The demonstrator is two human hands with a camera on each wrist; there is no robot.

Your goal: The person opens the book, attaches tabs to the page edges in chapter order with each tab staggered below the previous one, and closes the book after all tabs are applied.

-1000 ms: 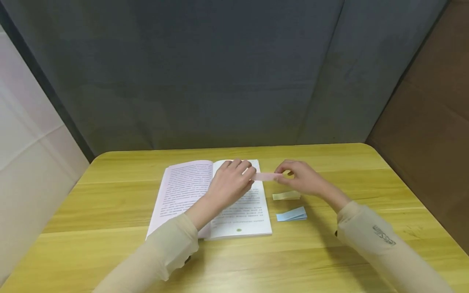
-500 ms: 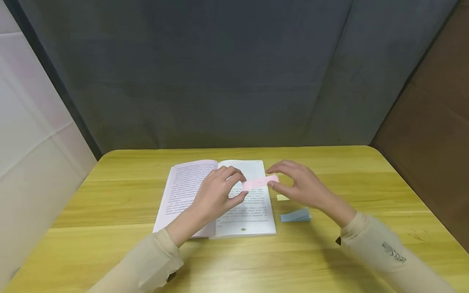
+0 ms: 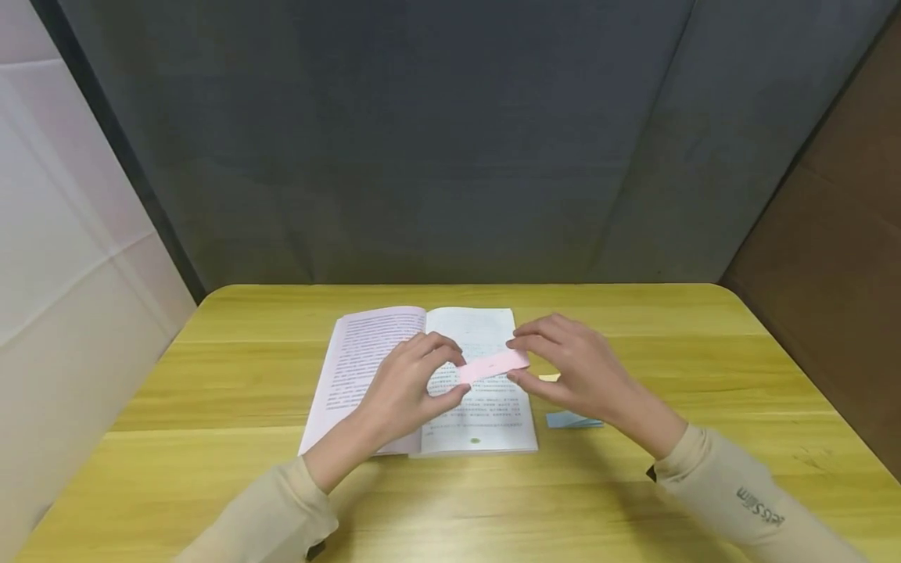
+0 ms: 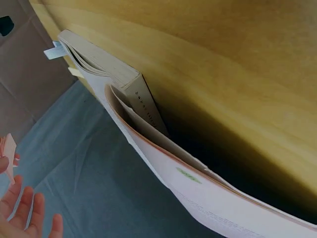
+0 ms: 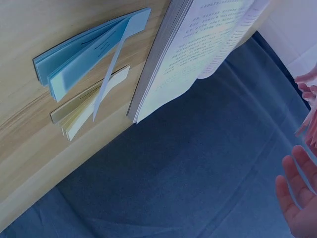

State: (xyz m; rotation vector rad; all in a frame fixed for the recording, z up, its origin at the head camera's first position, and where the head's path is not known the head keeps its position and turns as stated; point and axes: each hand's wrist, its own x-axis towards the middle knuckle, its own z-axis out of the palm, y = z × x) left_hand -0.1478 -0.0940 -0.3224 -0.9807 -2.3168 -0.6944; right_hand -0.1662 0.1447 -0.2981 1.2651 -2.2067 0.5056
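Note:
A pink pad of sticky notes is held in the air above the open book's right page. My left hand pinches its left end between thumb and fingers, while my right hand pinches the right end. In the left wrist view, pink strips fan apart at the left edge. The right wrist view catches part of the right hand with fingers extended below the fanned pink strips.
Right of the book lie a blue sticky-note pad and a yellow one, both with leaves fanned. The wooden table ends at a dark cloth backdrop.
Both hands have shifted nearer to me. The pink pad has come from beside the page's right edge to over the page, turning its broad face upward. The left hand's thumb and fingers have spread.

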